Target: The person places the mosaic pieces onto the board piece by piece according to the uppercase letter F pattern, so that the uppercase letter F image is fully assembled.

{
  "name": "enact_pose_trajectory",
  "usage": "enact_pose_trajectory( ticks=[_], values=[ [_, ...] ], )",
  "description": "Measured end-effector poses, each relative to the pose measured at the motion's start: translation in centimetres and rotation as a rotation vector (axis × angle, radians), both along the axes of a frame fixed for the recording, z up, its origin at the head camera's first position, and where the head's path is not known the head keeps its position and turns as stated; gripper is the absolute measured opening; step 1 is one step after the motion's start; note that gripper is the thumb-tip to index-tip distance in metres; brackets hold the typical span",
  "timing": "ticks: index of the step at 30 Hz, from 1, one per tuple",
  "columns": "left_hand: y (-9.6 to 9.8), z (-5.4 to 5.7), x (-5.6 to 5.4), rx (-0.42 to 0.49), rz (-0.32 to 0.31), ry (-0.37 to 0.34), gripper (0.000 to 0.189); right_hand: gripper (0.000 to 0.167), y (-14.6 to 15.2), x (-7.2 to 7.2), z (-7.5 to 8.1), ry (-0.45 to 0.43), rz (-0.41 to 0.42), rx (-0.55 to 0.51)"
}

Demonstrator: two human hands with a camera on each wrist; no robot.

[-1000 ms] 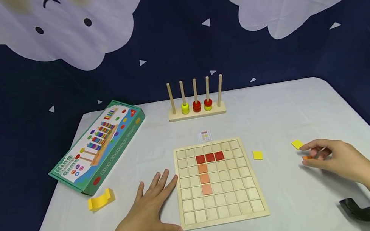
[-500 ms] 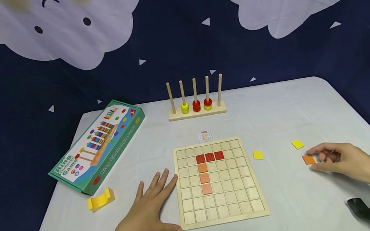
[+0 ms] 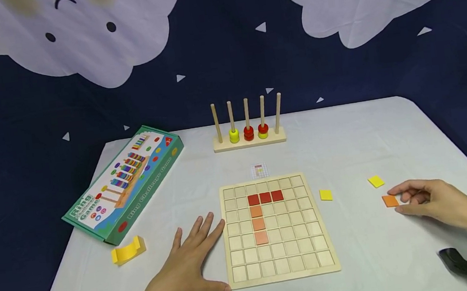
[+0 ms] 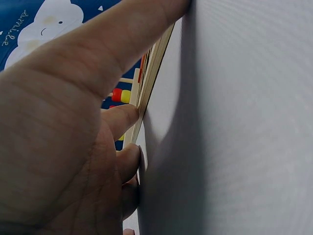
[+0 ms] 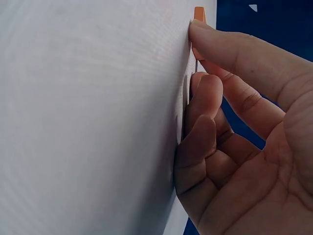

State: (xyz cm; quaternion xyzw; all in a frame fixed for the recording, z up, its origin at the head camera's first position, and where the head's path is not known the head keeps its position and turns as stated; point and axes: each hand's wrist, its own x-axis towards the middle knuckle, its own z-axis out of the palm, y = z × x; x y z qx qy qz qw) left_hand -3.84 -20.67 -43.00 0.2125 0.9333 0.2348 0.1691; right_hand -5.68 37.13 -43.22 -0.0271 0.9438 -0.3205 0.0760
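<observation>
My left hand (image 3: 191,265) lies with fingers spread on the white cloth, fingertip and thumb tip at the left edge of the wooden grid board (image 3: 293,254). Three red tiles (image 3: 266,197) form a row on the board, with several orange tiles (image 3: 258,224) in a column beneath the left one. To the right of the board, my right hand (image 3: 432,202) pinches a loose orange tile (image 3: 390,200) by its sides, between thumb and index finger. Its other fingers are curled, as the right wrist view shows. Yellow tiles lie nearby, one (image 3: 376,181) just behind the orange tile, another (image 3: 325,195) beside the board.
A small pattern card (image 3: 259,171) lies behind the board. Farther back stands a wooden peg rack (image 3: 249,143) with red and yellow rings. To the left are a green game box (image 3: 129,181) and a yellow curved block (image 3: 128,251).
My right hand has shifted slightly right and toward me, so the orange tile and the yellow tile behind it show more fully. My left hand has stayed put.
</observation>
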Motion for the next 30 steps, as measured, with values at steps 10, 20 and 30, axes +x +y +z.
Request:
enact_pose_trajectory(
  ticks=[10,20,30],
  values=[
    [0.0,0.0,0.0,0.001,0.001,0.001,0.130,0.035,0.0,0.0,-0.1,-0.005,0.004,0.029],
    [0.1,0.0,-0.1,-0.003,0.003,-0.002,0.130,0.031,-0.2,0.0,0.0,0.034,0.013,0.062],
    [0.2,0.0,-0.1,-0.001,0.004,-0.001,0.130,0.029,-1.2,-0.4,0.3,0.093,0.019,0.091]
  ],
)
